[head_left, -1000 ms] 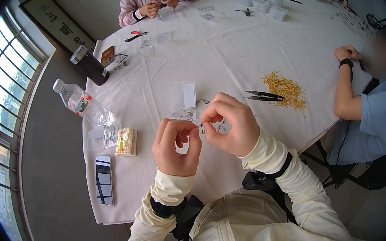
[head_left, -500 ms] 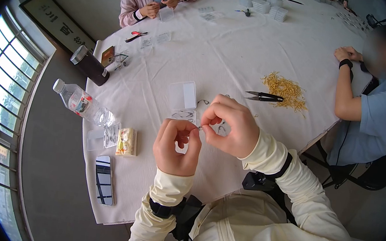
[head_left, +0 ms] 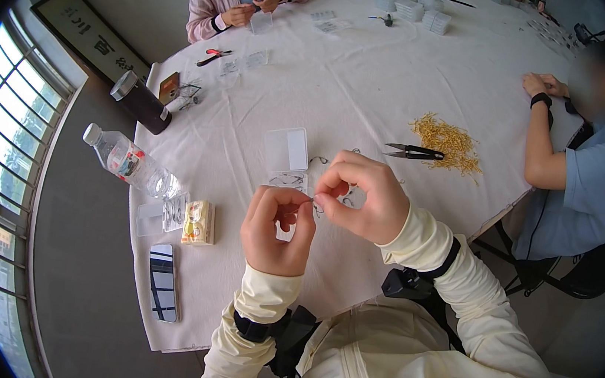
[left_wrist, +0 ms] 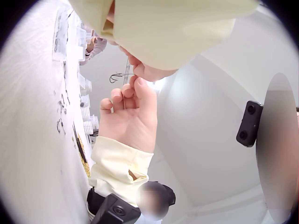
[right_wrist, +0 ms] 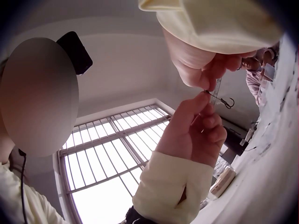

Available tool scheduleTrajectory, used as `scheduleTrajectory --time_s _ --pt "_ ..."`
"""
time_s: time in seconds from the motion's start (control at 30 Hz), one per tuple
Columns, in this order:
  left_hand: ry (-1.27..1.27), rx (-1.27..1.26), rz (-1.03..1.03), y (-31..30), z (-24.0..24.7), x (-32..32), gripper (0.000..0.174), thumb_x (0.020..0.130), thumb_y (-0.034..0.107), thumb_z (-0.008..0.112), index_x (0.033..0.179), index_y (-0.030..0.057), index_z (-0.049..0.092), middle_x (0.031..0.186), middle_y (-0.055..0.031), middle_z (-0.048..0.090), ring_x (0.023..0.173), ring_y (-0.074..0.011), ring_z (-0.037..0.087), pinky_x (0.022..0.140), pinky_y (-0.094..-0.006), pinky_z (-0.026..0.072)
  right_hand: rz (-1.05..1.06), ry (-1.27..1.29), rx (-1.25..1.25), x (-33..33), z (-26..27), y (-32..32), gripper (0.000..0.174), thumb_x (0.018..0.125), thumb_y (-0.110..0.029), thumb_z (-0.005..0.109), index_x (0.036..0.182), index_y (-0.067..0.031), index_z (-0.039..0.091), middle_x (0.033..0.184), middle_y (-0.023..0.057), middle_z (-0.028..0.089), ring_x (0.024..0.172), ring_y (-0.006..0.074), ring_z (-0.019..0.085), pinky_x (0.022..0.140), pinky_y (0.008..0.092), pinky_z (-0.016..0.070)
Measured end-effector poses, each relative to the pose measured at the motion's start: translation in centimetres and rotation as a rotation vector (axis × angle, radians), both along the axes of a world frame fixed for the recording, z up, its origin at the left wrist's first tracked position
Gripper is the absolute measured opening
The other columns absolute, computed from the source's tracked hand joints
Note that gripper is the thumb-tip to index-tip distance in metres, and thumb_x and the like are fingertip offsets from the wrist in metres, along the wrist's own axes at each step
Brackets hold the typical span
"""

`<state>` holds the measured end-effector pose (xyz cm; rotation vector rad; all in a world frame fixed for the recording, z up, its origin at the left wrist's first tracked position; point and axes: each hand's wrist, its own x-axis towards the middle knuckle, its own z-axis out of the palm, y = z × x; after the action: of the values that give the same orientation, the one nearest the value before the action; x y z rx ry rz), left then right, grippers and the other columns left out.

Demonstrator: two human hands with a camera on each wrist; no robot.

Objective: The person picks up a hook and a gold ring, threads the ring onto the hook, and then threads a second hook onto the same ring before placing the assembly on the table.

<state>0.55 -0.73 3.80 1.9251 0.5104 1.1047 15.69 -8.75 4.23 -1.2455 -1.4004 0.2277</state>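
Hook [left_wrist: 117,77] is suspended at the meeting fingertips of both hands, above the tablecloth [head_left: 230,300]. Left hand [head_left: 277,231] pinches the shank end between thumb and finger; right hand [head_left: 367,200] pinches at the same end. Long axis runs from the fingertips toward the table, curved points lowermost. Beyond the hands, a clear box [head_left: 306,183] contains hooks, lid [head_left: 286,150] open. Farther off, clear boxes [head_left: 408,9] stand stacked; contents cannot be determined.

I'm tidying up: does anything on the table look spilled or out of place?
Possibly the gold-coloured pieces: they lie loose in a heap on the tablecloth, without a container, though that may be deliberate.
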Motion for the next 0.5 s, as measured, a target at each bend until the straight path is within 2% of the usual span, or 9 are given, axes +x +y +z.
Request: scheduleTrajectory --time_s 0.1,0.5 --pt "-0.001 -0.002 -0.005 -0.06 0.19 0.00 0.009 0.082 -0.004 0.066 0.088 0.0007 0.061 0.080 -0.0034 0.057 0.062 -0.0084 0.049 0.056 -0.0228 0.0410 -0.017 -0.004 -0.001 0.00 0.12 0.00 0.008 0.078 -0.003 0.070 0.082 -0.0029 0.063 0.079 0.0049 0.060 0.067 0.0148 0.059 0.063 0.0277 0.0481" --pt "0.029 0.044 -0.005 -0.04 0.37 -0.10 0.007 0.082 -0.003 0.066 0.087 0.0001 0.062 0.079 -0.0041 0.056 0.062 -0.0098 0.050 0.056 -0.0242 0.0408 0.014 0.033 -0.018 0.00 0.20 -0.02 0.006 0.080 -0.001 0.068 0.081 -0.0022 0.062 0.077 0.0048 0.059 0.067 0.0146 0.057 0.062 0.0271 0.0470"
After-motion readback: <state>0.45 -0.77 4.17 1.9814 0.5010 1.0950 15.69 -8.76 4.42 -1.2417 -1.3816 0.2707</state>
